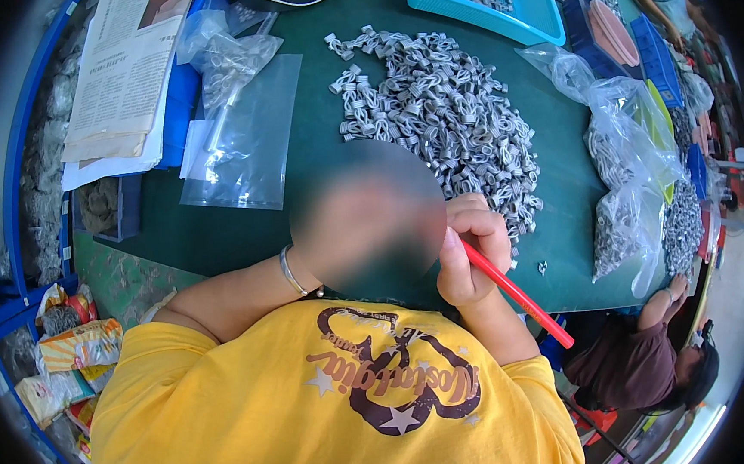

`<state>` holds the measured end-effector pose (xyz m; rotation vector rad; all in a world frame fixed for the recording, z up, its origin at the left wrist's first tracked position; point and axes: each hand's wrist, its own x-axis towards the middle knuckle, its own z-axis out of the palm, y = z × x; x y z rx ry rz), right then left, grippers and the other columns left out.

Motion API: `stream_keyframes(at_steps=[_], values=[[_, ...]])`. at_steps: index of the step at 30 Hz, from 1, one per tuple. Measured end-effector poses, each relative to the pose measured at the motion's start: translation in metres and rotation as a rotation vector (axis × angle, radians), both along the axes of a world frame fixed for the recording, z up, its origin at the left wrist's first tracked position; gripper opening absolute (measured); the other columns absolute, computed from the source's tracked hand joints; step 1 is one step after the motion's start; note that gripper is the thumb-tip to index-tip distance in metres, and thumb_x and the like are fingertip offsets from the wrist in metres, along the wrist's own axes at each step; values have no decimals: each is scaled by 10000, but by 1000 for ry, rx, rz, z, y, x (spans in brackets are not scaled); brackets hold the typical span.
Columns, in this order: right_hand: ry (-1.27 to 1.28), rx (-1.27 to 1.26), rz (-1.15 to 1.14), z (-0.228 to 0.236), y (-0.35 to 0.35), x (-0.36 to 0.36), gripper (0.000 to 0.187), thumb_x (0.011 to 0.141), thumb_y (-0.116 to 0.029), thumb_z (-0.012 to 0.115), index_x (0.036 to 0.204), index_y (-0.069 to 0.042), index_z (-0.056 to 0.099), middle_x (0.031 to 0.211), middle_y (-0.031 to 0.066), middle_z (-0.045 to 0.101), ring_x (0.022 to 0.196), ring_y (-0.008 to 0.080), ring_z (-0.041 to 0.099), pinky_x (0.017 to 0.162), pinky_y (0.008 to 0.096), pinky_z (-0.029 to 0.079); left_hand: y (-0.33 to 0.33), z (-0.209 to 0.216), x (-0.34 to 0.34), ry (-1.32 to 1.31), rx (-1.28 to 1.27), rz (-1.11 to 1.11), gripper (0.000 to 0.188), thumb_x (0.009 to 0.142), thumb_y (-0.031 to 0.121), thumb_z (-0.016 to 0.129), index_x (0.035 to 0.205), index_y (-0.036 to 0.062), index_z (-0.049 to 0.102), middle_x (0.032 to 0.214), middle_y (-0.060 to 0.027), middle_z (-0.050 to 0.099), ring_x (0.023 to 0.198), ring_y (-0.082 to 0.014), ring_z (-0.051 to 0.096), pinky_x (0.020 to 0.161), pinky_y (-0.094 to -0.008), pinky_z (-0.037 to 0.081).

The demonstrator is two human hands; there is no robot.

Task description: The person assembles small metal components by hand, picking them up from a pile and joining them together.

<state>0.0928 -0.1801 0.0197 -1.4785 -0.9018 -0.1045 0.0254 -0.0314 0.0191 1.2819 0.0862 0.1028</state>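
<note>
My right hand (476, 246) is closed round a slim red pencil (523, 299), thumb and fingers pinching it. Its blunt end slants down to the right, and its other end is lost in a round blurred patch. Most of my left hand (336, 213) lies inside that same blur, so its fingers cannot be made out. A metal bangle circles my left wrist. Just beyond both hands spreads a heap of small grey looped pieces with ribbed ends (441, 106). One loose grey piece (543, 267) lies right of my right hand.
A turquoise basket (538, 18) holding grey pieces stands at the far side of the green table (555, 141). Filled clear bags (623, 188) lie at right. Flat plastic bags (254, 145) and newspapers (116, 86) are at left. Another person (636, 364) sits at lower right.
</note>
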Motion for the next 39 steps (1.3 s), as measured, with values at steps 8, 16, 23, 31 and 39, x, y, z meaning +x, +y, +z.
stream_keyframes(at_steps=[8, 16, 23, 31, 39], values=[[-32, -30, 0, 1, 1, 1, 95, 726, 17, 572, 779, -15, 499, 677, 99, 582, 569, 211, 536, 604, 304, 402, 0, 4, 0, 1, 34, 22, 74, 835, 34, 525, 846, -20, 575, 649, -28, 551, 449, -18, 410, 388, -156, 290], [-58, -69, -18, 0, 4, 0, 92, 728, 22, 569, 773, -22, 502, 662, 80, 574, 558, 205, 528, 581, 295, 391, -2, 0, 0, -34, 51, 54, 78, 837, 49, 530, 843, -7, 584, 647, -8, 554, 476, -12, 427, 411, -155, 310], [-8, -82, 51, 2, 0, 3, 73, 755, 19, 545, 779, -20, 487, 661, 91, 567, 538, 194, 512, 550, 292, 394, -3, 4, 1, -104, 44, 43, 74, 840, 39, 527, 853, -8, 582, 663, -7, 556, 476, -10, 424, 409, -154, 305], [363, 21, 206, 3, -9, 15, 312, 692, 115, 635, 967, -7, 551, 1011, 166, 595, 838, 187, 580, 745, 276, 470, -1, 4, 4, -29, 65, -9, 118, 855, 60, 504, 892, -27, 574, 684, -56, 554, 433, -30, 384, 383, -164, 281], [424, 130, 146, 1, -13, 8, 305, 716, 164, 588, 918, -27, 464, 944, 155, 592, 828, 171, 572, 738, 273, 473, 3, 10, -2, 225, -436, -4, 201, 866, 55, 463, 1053, -3, 512, 796, -94, 594, 456, -20, 399, 384, -150, 292]])
